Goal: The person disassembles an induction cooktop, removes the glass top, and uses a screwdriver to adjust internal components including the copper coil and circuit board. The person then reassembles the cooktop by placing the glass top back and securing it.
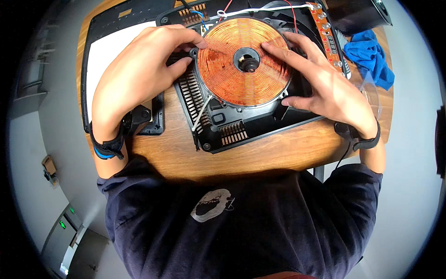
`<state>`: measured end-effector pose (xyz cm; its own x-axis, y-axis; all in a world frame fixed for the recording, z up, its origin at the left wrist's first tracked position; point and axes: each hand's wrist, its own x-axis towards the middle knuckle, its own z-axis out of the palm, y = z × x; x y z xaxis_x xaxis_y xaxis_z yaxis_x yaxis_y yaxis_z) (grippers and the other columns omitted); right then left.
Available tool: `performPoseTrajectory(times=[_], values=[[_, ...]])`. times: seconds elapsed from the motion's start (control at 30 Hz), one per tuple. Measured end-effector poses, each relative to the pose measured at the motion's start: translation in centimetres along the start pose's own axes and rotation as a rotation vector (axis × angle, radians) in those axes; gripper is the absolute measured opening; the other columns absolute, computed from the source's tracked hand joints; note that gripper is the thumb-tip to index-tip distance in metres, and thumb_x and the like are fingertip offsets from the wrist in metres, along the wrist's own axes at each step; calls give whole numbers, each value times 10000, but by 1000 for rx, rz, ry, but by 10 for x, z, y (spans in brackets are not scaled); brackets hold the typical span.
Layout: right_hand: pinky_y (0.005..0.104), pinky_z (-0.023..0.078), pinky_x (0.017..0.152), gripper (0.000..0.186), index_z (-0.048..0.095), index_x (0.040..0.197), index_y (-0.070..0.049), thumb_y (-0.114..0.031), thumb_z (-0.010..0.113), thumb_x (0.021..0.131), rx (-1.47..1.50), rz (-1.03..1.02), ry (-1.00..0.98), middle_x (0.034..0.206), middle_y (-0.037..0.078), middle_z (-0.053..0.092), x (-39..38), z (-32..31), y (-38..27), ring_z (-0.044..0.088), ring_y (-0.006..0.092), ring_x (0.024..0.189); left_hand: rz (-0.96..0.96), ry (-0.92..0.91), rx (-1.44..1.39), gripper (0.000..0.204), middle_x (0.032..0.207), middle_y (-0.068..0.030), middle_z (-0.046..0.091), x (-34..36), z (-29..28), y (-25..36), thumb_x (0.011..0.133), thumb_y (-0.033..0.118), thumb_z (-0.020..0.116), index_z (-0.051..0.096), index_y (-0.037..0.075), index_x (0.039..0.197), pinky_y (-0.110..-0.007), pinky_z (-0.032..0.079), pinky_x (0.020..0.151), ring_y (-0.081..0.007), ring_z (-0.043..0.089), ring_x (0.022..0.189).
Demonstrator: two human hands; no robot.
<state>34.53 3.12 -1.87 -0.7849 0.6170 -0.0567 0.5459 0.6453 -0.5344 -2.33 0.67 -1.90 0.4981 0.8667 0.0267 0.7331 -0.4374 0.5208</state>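
Observation:
A round copper induction coil (227, 86) sits in the opened black housing of an induction cooker (253, 137), its dark hub in the middle. At the coil's left rim, my left hand (144, 69) is closed, with the index fingertip on the edge and the thumb just below. My right hand (330, 86) grips the right side. Its index finger lies across the copper windings, the thumb is at the lower right rim, and the other fingers reach round the far edge, partly hidden. A white cable tie (201, 114) sticks out near the coil's lower left.
An orange circuit board (324, 35) with a display runs along the housing's right side. Red and white wires (260, 8) cross the back. A blue cloth (370, 58) and a black cylinder (355, 18) are at the right. A black-framed panel (109, 44) lies left on the wooden table (223, 160).

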Motion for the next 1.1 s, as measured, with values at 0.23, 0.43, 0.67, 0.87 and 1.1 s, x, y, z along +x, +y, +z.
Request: performPoseTrajectory(times=[0.23,0.43,0.67,0.87,1.1], values=[[527,449,1318,778,610,1661,-202,-82,861,935,-185,-79,50,1755,177,459,4,0,9,465,433,1596,-16,-32,52,346,1248,-168,808,3,-4,6,965,-22,790,786,4,1310,-399,613,952,-358,794,1114],[520,486,1270,722,655,1596,-169,-62,866,914,-236,-127,82,1662,178,552,8,-4,12,513,426,1540,-4,-35,87,392,1287,-186,800,1,-3,7,931,-12,812,782,4,1322,-441,600,1035,-416,766,1199],[517,498,1261,728,668,1583,-187,-74,888,898,-246,-138,87,1644,147,580,11,-6,16,542,413,1515,34,-122,165,601,1453,-202,736,-7,-10,17,887,53,862,721,26,1471,-471,571,1128,-454,705,1309],[518,496,1266,734,671,1576,-188,-58,895,889,-225,-142,77,1642,146,581,11,-8,16,541,409,1519,-5,-218,286,894,1676,-218,570,-22,-10,42,833,120,920,572,47,1653,-495,530,1208,-454,607,1454],[545,450,1324,762,664,1609,-189,-95,894,889,-213,-77,19,1734,124,522,9,-9,14,497,397,1586,93,-177,444,753,1575,-171,639,-31,3,61,776,80,909,687,60,1495,-460,570,1168,-376,625,1453]])
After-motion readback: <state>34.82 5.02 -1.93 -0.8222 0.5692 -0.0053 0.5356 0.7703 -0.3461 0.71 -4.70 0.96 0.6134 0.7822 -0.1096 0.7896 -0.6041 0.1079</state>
